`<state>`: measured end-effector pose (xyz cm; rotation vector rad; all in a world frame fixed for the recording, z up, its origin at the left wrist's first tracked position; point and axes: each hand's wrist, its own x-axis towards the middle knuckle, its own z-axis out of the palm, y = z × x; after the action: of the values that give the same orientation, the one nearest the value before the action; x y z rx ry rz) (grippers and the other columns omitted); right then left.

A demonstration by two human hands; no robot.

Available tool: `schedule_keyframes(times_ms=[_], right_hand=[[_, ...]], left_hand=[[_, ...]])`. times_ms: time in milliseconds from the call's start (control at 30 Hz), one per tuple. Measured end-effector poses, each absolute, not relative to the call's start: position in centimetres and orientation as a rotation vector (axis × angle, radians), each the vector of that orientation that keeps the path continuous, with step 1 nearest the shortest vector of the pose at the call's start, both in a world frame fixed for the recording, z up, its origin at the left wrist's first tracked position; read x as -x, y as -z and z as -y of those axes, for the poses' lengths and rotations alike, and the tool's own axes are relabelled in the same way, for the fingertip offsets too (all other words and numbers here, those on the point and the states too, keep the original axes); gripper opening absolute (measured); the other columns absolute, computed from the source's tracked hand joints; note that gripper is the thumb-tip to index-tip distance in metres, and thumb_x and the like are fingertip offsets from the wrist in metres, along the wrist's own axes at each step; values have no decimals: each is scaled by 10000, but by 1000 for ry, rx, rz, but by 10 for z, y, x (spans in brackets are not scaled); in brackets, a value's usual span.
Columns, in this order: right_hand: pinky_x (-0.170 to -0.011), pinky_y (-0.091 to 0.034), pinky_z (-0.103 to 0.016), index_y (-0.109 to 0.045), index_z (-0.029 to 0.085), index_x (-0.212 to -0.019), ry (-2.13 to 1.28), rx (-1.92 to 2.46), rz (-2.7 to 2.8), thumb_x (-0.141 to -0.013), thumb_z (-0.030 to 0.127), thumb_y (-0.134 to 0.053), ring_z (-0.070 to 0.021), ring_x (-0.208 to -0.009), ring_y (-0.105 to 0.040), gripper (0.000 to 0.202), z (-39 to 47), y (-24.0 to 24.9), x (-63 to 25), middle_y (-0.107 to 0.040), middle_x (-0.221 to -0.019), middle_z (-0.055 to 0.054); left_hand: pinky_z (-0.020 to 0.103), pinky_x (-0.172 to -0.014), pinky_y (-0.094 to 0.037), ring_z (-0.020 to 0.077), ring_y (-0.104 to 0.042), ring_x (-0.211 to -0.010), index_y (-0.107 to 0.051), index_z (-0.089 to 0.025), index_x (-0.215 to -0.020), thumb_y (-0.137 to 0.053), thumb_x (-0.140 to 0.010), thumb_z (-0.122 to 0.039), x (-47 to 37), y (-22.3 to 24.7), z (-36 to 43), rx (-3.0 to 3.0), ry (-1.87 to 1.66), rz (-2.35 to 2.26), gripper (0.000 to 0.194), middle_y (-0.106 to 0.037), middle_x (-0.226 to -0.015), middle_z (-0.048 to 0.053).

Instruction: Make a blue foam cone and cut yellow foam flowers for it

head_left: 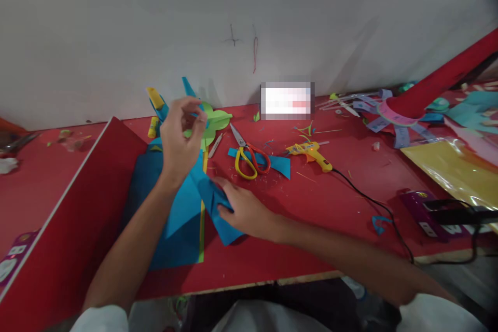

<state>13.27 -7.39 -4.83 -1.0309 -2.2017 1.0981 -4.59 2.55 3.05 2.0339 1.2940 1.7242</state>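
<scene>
My left hand [182, 137] is raised over the back end of the blue sheets, its thumb and fingers curled towards each other. What it pinches, if anything, I cannot make out. My right hand [249, 210] is closed on a folded blue paper piece [223, 231] that slants across the edge of the sheets. Larger blue paper sheets [179, 241] lie beneath, with a thin yellow-green edge showing. Behind my left hand are green paper leaves [218, 120] and a blue and yellow paper shape [156, 99], partly hidden.
Scissors [249, 158] rest on a blue strip [280, 165]. Right of them lies a yellow glue gun [311, 153] with a black cord. A red upright panel [85, 202] stands left. A red cone-like piece [439, 85] leans at right, near yellow wrapped sheets [459, 171].
</scene>
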Motion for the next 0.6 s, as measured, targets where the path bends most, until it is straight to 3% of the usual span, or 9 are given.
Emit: schedule_keyframes(times_ms=[133,267,367,500,600], right_hand=[[-1049,-589,-447,-472,232,-1557,-970,1027,1844,-1022,298,-595,-292,-1241,-718,552,61,62,-170,-723,-1358,-138],[-1078,-592,-472,-512,243,-1509,-760,995,1603,-1060,398,-592,-301,-1305,-688,482,38,72,-201,-686,-1430,-160],[-1080,-596,-499,-540,249,-1482,-651,980,1587,-1060,395,-595,-308,-1295,-690,450,26,79,-212,-688,-1425,-162],[-1151,-553,-559,-542,256,-1490,-539,986,1612,-1054,336,-596,-318,-1344,-656,447,19,86,-220,-674,-1435,-166],[-1194,-520,-574,-520,266,-1517,-456,1014,1617,-1065,300,-562,-315,-1413,-605,454,13,87,-227,-637,-1479,-165]], left_hand=[[294,-735,-537,158,-646,-864,-642,-302,-1224,-720,-997,-547,32,-23,-19,-1862,-1966,-1204,343,-645,-1080,42],[359,-934,-603,221,-685,-1167,-495,-347,-1449,-780,-942,-584,-3,3,-8,-1657,-1718,-1151,629,-630,-1367,82],[397,-912,-650,250,-738,-1128,-509,-321,-1430,-826,-868,-640,-32,25,-1,-1480,-1406,-1061,720,-714,-1270,88],[377,-813,-658,224,-754,-928,-625,-233,-1183,-858,-852,-564,-58,39,-4,-1484,-1300,-1125,523,-746,-1058,68],[390,-835,-639,220,-726,-918,-634,-222,-1149,-815,-896,-533,-63,38,-30,-1613,-1426,-1244,440,-728,-1046,62]])
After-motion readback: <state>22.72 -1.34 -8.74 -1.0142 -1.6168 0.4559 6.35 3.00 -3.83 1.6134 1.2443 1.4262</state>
